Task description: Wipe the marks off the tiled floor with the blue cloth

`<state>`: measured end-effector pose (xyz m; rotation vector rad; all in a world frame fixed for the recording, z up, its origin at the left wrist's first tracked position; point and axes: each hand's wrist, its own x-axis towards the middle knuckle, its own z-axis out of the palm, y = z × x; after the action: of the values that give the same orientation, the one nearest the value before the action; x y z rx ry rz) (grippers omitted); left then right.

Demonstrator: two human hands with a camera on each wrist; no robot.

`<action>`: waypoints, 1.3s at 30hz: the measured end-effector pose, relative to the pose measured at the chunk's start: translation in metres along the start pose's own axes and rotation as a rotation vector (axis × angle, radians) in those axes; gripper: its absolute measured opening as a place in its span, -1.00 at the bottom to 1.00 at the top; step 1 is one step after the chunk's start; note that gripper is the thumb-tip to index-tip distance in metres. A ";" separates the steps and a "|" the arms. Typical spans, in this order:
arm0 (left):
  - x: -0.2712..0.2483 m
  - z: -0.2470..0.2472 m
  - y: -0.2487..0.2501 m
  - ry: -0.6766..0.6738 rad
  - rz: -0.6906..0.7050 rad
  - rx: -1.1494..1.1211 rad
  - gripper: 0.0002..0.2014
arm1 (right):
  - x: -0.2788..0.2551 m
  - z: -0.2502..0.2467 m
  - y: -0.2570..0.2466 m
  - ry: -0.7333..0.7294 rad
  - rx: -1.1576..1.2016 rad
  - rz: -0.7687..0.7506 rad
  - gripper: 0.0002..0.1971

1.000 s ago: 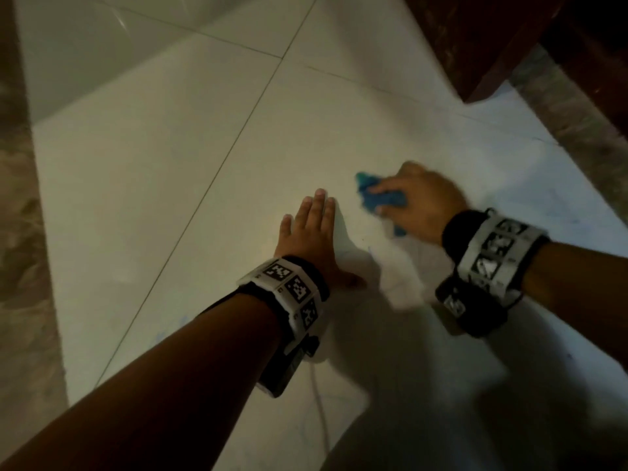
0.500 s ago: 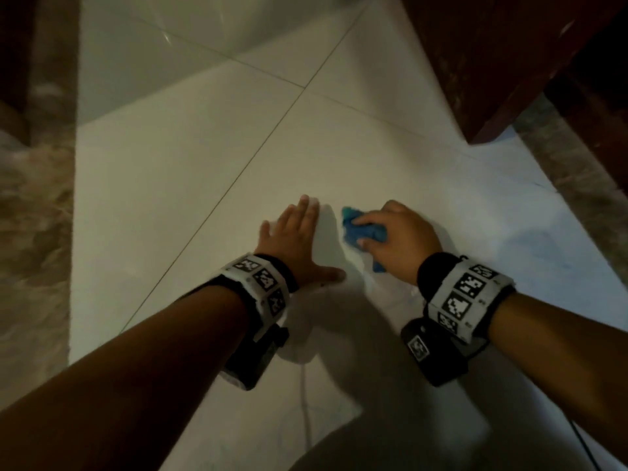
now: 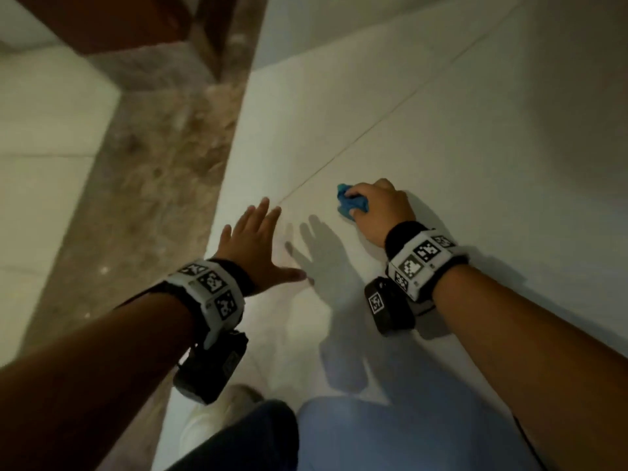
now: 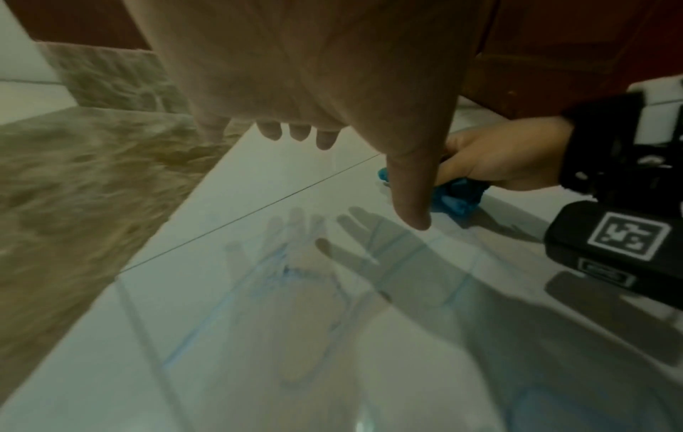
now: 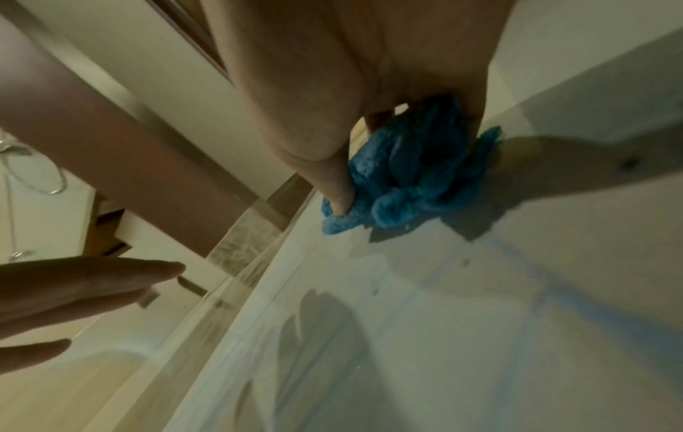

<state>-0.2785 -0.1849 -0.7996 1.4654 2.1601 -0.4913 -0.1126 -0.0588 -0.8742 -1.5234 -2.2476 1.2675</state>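
Brown mottled stone strip (image 3: 153,185) runs along the left edge of the tiled floor (image 3: 441,137), with dark wood (image 3: 112,25) at its far end. Just right of the strip, the left hand (image 3: 253,239) hangs above the pale tiles, fingers straight and spread, thumb out to the right, holding nothing; its shadow falls on the floor to its right. From the left wrist camera, faint blue marks (image 4: 273,274) show on the tile beneath this hand, near a grout line (image 4: 258,210). Right of the marks, the blue cloth (image 3: 350,200) sits bunched on the floor, just past the grout line. The right hand (image 3: 379,210) grips it, fingers curled over the wad and thumb (image 5: 334,181) pressed into its side. More blue streaks (image 5: 576,304) lie on the tile nearer the person than the cloth.
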 end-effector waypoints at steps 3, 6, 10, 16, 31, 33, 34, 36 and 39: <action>-0.026 0.017 -0.026 -0.048 -0.052 0.006 0.17 | -0.007 0.027 -0.020 -0.022 -0.047 -0.063 -0.71; -0.018 0.043 -0.059 -0.013 -0.075 -0.063 0.22 | 0.011 0.042 -0.033 0.004 -0.177 -0.184 -0.64; -0.012 0.072 -0.105 -0.017 -0.116 -0.098 0.22 | 0.031 0.061 -0.046 0.024 -0.465 -0.246 -0.59; -0.016 0.079 -0.142 -0.038 -0.065 -0.140 0.29 | 0.030 0.091 -0.071 0.036 -0.501 -0.286 -0.58; 0.003 0.095 -0.146 -0.063 0.058 -0.108 0.44 | -0.007 0.117 -0.086 0.048 -0.383 -0.212 -0.57; 0.004 0.096 -0.147 -0.072 0.068 -0.114 0.46 | 0.002 0.119 -0.088 0.050 -0.459 -0.240 -0.58; 0.006 0.098 -0.148 -0.072 0.076 -0.115 0.46 | 0.012 0.119 -0.089 0.055 -0.505 -0.254 -0.58; 0.007 0.101 -0.150 -0.060 0.091 -0.109 0.46 | 0.033 0.117 -0.091 0.039 -0.572 -0.280 -0.58; 0.002 0.101 -0.154 -0.051 0.115 -0.117 0.42 | 0.043 0.122 -0.107 -0.001 -0.625 -0.299 -0.58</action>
<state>-0.4037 -0.2937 -0.8798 1.4860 2.0162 -0.3517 -0.2738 -0.1054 -0.8899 -1.2431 -2.8984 0.5022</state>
